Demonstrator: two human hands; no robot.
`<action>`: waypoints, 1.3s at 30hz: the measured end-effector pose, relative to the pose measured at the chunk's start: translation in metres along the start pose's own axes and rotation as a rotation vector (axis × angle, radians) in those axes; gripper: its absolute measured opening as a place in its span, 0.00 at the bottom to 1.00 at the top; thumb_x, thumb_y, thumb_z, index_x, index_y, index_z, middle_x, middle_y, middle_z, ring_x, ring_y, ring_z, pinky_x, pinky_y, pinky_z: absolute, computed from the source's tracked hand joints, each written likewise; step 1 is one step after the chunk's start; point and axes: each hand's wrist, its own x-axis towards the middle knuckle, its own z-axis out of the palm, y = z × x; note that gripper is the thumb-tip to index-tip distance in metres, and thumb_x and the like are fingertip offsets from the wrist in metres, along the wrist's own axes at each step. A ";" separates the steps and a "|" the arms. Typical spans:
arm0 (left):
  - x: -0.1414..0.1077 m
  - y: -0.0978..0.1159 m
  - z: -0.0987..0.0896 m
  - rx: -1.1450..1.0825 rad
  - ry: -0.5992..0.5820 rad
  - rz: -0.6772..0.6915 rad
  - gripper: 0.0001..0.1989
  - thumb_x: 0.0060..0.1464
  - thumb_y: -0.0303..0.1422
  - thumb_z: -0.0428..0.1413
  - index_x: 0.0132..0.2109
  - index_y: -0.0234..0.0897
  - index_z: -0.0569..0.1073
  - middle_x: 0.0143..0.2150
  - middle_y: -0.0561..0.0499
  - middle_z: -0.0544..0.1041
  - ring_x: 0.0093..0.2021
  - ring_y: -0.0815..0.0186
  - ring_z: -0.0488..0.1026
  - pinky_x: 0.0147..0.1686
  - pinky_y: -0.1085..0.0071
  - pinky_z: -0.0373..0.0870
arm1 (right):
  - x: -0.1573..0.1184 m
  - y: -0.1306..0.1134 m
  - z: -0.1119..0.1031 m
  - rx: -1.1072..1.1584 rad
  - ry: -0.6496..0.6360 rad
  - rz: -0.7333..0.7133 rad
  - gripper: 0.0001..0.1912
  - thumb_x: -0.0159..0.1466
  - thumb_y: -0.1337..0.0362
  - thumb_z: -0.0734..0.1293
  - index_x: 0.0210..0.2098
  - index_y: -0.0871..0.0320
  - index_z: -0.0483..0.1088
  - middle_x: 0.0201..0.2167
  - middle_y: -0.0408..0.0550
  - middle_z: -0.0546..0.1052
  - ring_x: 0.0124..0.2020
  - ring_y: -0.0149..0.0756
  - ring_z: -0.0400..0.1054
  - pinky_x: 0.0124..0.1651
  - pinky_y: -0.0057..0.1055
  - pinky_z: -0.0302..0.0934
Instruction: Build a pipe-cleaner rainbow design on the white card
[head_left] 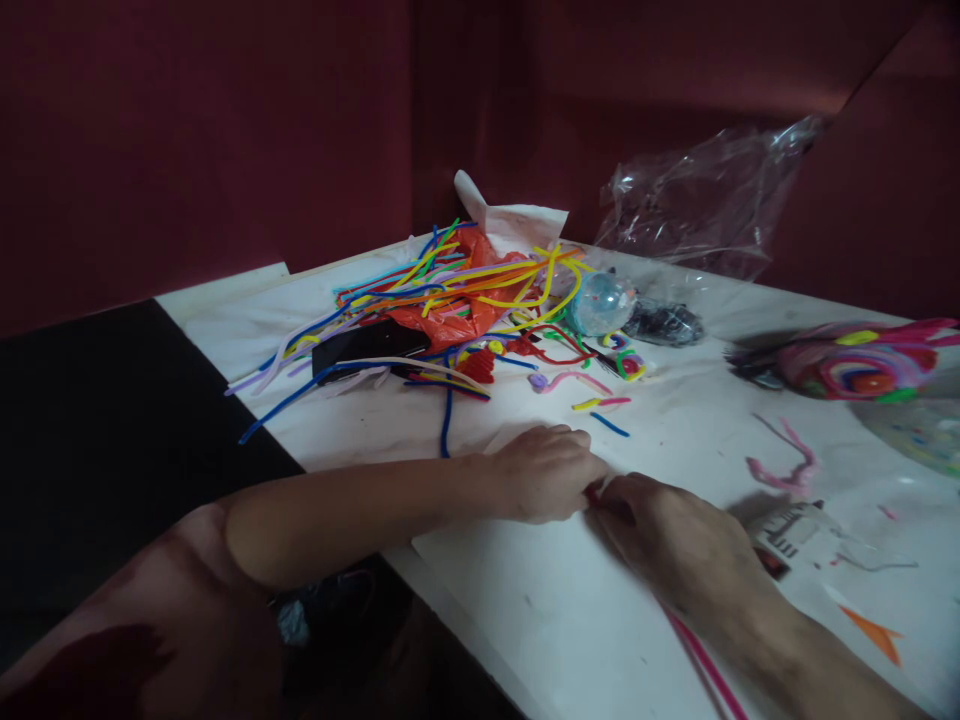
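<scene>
Over the white table, my left hand (546, 472) and my right hand (667, 530) meet at the fingertips, both closed. A small red bit shows between them. From beneath my right hand runs a long pink pipe cleaner (705, 655) toward the bottom edge. My fingers cover most of what they pinch. Beyond my left hand lie a short blue pipe cleaner piece (609, 425) and a yellow and pink piece (600, 404). A pink curled pipe cleaner (574, 379) rests a little farther back.
Many coloured pipe cleaners (450, 290) are heaped on orange plastic, beside a black flat object (367, 350). A clear ball (602, 303) and a plastic bag (697, 200) stand behind. At right are a colourful pipe-cleaner craft (855, 365), a white printed package (795, 535) and an orange scrap (870, 632).
</scene>
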 end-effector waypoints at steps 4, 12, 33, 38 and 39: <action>0.000 0.000 0.000 -0.004 -0.002 0.005 0.06 0.49 0.29 0.48 0.32 0.37 0.70 0.31 0.50 0.67 0.35 0.66 0.65 0.36 0.70 0.61 | -0.001 -0.003 -0.002 0.004 0.002 -0.006 0.07 0.63 0.61 0.62 0.29 0.54 0.69 0.25 0.42 0.71 0.29 0.40 0.67 0.22 0.26 0.44; 0.000 0.000 0.001 -0.019 0.026 0.003 0.06 0.49 0.29 0.48 0.35 0.36 0.67 0.33 0.50 0.68 0.36 0.66 0.65 0.38 0.70 0.61 | 0.000 -0.003 -0.001 0.015 0.013 -0.008 0.08 0.63 0.61 0.61 0.28 0.54 0.68 0.24 0.42 0.71 0.29 0.39 0.67 0.22 0.26 0.44; -0.001 -0.001 0.004 0.052 0.017 0.048 0.07 0.50 0.29 0.47 0.30 0.36 0.70 0.31 0.49 0.67 0.35 0.65 0.64 0.36 0.69 0.61 | 0.003 -0.001 -0.002 0.018 -0.047 0.010 0.08 0.62 0.61 0.61 0.29 0.54 0.68 0.26 0.43 0.72 0.30 0.41 0.66 0.23 0.26 0.43; 0.000 0.003 0.007 0.113 0.020 0.019 0.08 0.49 0.29 0.48 0.27 0.34 0.70 0.31 0.48 0.67 0.34 0.65 0.64 0.34 0.69 0.61 | 0.002 -0.001 -0.003 0.034 -0.061 -0.007 0.08 0.62 0.63 0.61 0.28 0.55 0.69 0.26 0.43 0.72 0.31 0.40 0.66 0.23 0.26 0.44; 0.000 0.003 0.008 0.110 0.018 0.011 0.08 0.49 0.29 0.48 0.28 0.34 0.70 0.31 0.48 0.67 0.34 0.65 0.64 0.34 0.69 0.61 | 0.001 0.000 -0.003 0.040 -0.054 -0.014 0.09 0.62 0.63 0.61 0.28 0.55 0.70 0.26 0.43 0.72 0.31 0.40 0.66 0.23 0.26 0.44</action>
